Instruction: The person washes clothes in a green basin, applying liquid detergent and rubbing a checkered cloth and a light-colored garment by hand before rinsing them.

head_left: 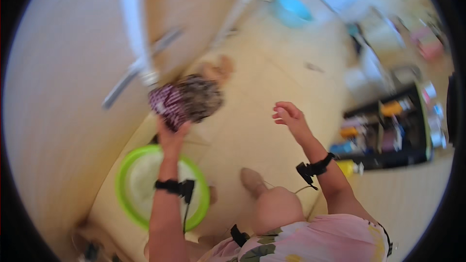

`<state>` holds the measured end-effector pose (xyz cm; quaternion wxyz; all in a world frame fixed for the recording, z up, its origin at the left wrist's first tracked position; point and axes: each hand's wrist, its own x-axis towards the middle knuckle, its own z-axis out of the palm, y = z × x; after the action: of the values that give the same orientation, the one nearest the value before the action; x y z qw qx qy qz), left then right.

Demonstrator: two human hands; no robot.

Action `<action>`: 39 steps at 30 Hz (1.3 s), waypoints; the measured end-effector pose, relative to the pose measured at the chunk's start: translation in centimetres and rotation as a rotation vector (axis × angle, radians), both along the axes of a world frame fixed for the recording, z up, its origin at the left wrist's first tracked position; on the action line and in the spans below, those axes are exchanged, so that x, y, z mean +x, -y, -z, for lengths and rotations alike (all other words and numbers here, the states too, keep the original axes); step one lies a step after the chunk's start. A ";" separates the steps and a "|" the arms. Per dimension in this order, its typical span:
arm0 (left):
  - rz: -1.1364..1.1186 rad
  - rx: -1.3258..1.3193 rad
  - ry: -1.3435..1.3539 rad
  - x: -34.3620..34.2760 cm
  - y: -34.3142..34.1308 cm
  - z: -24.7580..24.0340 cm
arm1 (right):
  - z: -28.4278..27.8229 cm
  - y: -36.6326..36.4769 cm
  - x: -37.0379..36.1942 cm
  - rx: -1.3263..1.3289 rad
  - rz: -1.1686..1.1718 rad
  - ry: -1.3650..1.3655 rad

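My left hand (171, 136) reaches out past a green-rimmed basin and grips a purple-and-white patterned cloth (167, 104), its thumb and fingers at the lower edge. Against the cloth's right side is a dark, mottled grey-brown bundle (201, 98), too blurred to name. A tan shape (219, 69) shows just beyond it, also smeared. Over the floor to the right, my right hand (290, 116) is held up with loosely bent fingers, nothing in it. Both forearms wear black straps with small devices and cables.
Below my left forearm stands the green-rimmed basin (124, 199), pale inside. A black rack (427, 131) of bottles and packages is at the right, with a yellow bottle (346, 167) beside it. Farther off lies a blue basin (291, 9). A wall with a metal bar (121, 87) bounds the left.
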<state>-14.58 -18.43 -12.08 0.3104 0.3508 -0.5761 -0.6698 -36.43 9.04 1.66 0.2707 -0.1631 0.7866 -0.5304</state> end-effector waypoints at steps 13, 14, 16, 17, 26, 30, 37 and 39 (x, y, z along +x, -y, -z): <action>0.478 0.350 0.228 -2.7 -2.8 -2.1 | -9.6 -28.5 6.6 0.062 0.739 -0.394; 0.528 0.334 0.191 -4.2 -5.0 -4.2 | -10.7 -30.0 7.6 0.034 0.862 -0.397; 0.665 0.298 0.125 -6.6 -9.3 -8.1 | -12.5 -32.7 9.6 0.063 0.961 -0.310; 0.756 0.282 0.092 -7.4 -11.2 -9.3 | -13.4 -34.5 10.7 0.180 0.963 -0.261; 1.181 0.187 0.077 -8.5 -18.6 -11.6 | -21.7 -47.5 24.8 1.768 0.193 0.387; 1.184 0.200 0.122 -7.7 -18.9 -11.1 | -18.9 -46.5 29.4 2.040 -0.034 0.418; 1.066 0.212 0.198 -5.6 -15.8 -9.2 | -20.1 -51.0 30.7 2.038 0.235 0.284; 1.023 0.231 0.187 -5.6 -15.5 -8.3 | -22.0 -50.9 31.7 2.000 0.313 0.346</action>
<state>-20.14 -2.90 -3.80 -0.1494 0.1151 -0.6214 -0.7604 -4.76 59.90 23.62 0.3201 0.3202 0.8314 0.3223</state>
